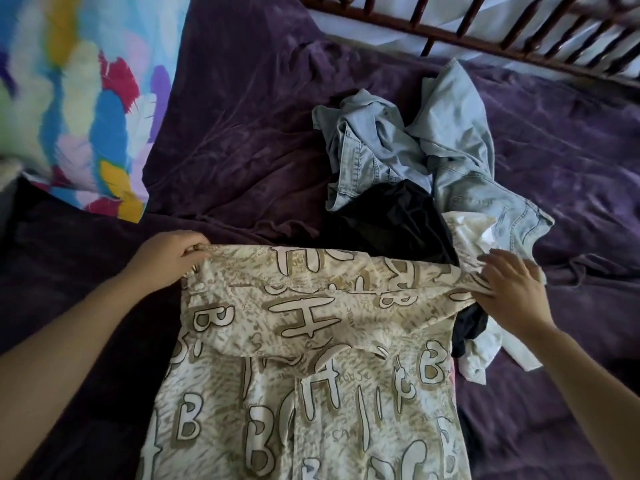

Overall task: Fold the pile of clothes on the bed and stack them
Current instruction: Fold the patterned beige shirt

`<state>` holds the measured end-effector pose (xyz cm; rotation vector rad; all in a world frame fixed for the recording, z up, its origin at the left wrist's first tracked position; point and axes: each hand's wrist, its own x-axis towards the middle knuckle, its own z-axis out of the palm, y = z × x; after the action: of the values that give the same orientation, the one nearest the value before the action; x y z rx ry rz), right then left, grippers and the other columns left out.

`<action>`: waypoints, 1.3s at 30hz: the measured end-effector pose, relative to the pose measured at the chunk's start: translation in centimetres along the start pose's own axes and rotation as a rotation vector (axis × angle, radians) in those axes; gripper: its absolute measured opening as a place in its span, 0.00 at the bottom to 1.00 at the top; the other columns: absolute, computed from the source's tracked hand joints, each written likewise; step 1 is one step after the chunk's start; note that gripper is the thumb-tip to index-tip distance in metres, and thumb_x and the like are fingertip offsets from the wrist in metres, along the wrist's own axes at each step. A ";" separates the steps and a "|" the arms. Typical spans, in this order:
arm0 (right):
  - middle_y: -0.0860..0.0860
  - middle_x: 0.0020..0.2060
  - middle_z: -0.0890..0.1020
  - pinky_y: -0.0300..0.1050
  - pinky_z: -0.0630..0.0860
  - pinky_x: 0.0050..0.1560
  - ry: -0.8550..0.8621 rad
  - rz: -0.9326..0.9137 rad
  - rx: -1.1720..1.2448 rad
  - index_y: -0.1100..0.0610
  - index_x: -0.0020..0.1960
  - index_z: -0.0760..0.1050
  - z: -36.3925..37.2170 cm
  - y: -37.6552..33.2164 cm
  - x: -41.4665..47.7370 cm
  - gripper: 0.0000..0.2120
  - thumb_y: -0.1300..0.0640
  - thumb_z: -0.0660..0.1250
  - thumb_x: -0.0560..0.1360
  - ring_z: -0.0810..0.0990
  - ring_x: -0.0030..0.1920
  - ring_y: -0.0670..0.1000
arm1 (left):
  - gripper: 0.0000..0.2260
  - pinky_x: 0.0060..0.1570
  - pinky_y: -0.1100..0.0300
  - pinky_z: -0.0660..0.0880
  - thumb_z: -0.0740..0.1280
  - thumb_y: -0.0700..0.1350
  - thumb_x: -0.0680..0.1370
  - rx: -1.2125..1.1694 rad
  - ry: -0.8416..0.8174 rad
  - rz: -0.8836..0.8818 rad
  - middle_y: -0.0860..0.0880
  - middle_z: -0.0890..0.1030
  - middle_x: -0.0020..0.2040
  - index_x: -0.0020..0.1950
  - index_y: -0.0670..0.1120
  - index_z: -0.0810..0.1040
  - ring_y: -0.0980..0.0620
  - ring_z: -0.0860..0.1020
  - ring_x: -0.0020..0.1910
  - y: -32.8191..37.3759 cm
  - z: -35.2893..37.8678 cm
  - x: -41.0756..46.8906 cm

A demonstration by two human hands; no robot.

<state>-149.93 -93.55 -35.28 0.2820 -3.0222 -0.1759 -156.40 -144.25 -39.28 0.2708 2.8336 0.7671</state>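
A purple blanket (263, 133) covers the bed, with a colourful pillow (79, 98) at the far left and a dark wooden rail (485, 32) along the far side. The beige garment with printed letters (311, 393) lies flat in the near middle, its top part folded down over itself. Behind it and to the right is the unfolded pile: light blue jeans (450, 140), a black garment (391, 223) and a white garment (485, 344). The 2 hands are at the far corners of the beige garment. The left hand (169, 258) pinches the left corner with curled fingers. The right hand (516, 292) rests on the right corner, fingers spread and nearly straight.
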 end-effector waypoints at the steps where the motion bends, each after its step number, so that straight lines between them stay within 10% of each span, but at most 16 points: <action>1: 0.59 0.46 0.83 0.53 0.64 0.52 0.032 -0.029 0.012 0.64 0.40 0.78 -0.4 0.0 -1.3 0.19 0.49 0.61 0.65 0.69 0.56 0.55 | 0.05 0.41 0.53 0.70 0.70 0.36 0.73 0.009 0.066 0.067 0.42 0.81 0.42 0.48 0.37 0.82 0.43 0.78 0.41 0.3 -0.3 -1.1; 11: 0.60 0.51 0.78 0.53 0.66 0.47 0.066 -0.248 0.042 0.59 0.48 0.67 0.1 -2.2 -17.3 0.09 0.53 0.58 0.75 0.71 0.53 0.60 | 0.10 0.39 0.55 0.69 0.56 0.40 0.68 0.224 0.194 0.376 0.48 0.76 0.42 0.48 0.46 0.70 0.51 0.68 0.41 1.7 3.2 -18.8; 15: 0.60 0.46 0.80 0.54 0.76 0.40 -0.408 -0.083 0.053 0.57 0.53 0.68 1.1 -4.7 -21.1 0.42 0.61 0.80 0.41 0.70 0.51 0.59 | 0.13 0.35 0.57 0.72 0.56 0.41 0.66 0.276 0.070 0.460 0.53 0.67 0.44 0.49 0.48 0.69 0.53 0.67 0.41 1.4 6.5 -23.4; 18: 0.63 0.48 0.80 0.59 0.79 0.37 -0.690 0.037 0.012 0.56 0.53 0.67 3.0 -6.2 -22.8 0.47 0.62 0.82 0.36 0.68 0.54 0.60 | 0.23 0.34 0.53 0.77 0.70 0.44 0.61 0.409 -0.125 0.336 0.50 0.76 0.45 0.55 0.48 0.71 0.51 0.73 0.44 0.9 9.0 -25.6; 22: 0.57 0.72 0.59 0.59 0.61 0.68 -0.901 0.137 -0.071 0.52 0.70 0.62 2.0 -8.9 -21.3 0.34 0.41 0.69 0.70 0.54 0.73 0.57 | 0.36 0.35 0.49 0.77 0.81 0.46 0.43 0.561 -0.404 0.053 0.49 0.79 0.43 0.51 0.50 0.81 0.48 0.80 0.41 1.8 10.5 -25.8; 27: 0.53 0.75 0.52 0.56 0.52 0.73 -0.670 0.166 0.026 0.51 0.73 0.59 1.3 -10.0 -16.9 0.29 0.41 0.58 0.76 0.48 0.76 0.54 | 0.19 0.45 0.41 0.74 0.58 0.58 0.65 0.422 -0.235 0.035 0.49 0.79 0.48 0.46 0.52 0.83 0.48 0.73 0.52 4.9 8.7 -21.9; 30: 0.52 0.77 0.44 0.57 0.46 0.74 -0.602 0.063 0.047 0.51 0.77 0.42 1.7 -11.7 -12.8 0.37 0.50 0.62 0.77 0.43 0.76 0.53 | 0.34 0.66 0.37 0.60 0.62 0.59 0.72 0.512 -0.357 -0.029 0.42 0.59 0.74 0.76 0.50 0.58 0.42 0.58 0.73 6.7 9.0 -18.0; 32: 0.51 0.77 0.45 0.56 0.46 0.74 -0.626 0.013 0.041 0.52 0.77 0.37 2.7 -12.7 -11.0 0.38 0.56 0.60 0.77 0.43 0.76 0.53 | 0.41 0.72 0.43 0.49 0.64 0.54 0.75 0.557 -0.563 -0.130 0.46 0.40 0.77 0.76 0.53 0.37 0.45 0.42 0.76 7.1 9.5 -15.8; 35: 0.52 0.69 0.69 0.58 0.50 0.72 -0.698 0.045 -0.053 0.54 0.77 0.45 4.3 -12.4 -9.9 0.35 0.60 0.59 0.76 0.61 0.72 0.55 | 0.37 0.70 0.45 0.54 0.61 0.55 0.78 0.589 -0.561 -0.177 0.46 0.58 0.76 0.77 0.51 0.40 0.47 0.54 0.75 5.9 10.7 -14.3; 39: 0.48 0.52 0.81 0.52 0.58 0.64 -0.604 0.029 -0.139 0.51 0.58 0.76 3.5 -9.8 -11.7 0.12 0.55 0.62 0.75 0.74 0.59 0.53 | 0.16 0.65 0.52 0.58 0.62 0.54 0.78 0.585 -0.491 -0.137 0.53 0.79 0.56 0.64 0.51 0.70 0.53 0.76 0.57 4.6 9.2 -15.0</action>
<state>-137.17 -100.50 -40.99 0.2002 -3.5765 -0.5598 -139.27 -139.35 -42.62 0.2914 2.4897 -0.1621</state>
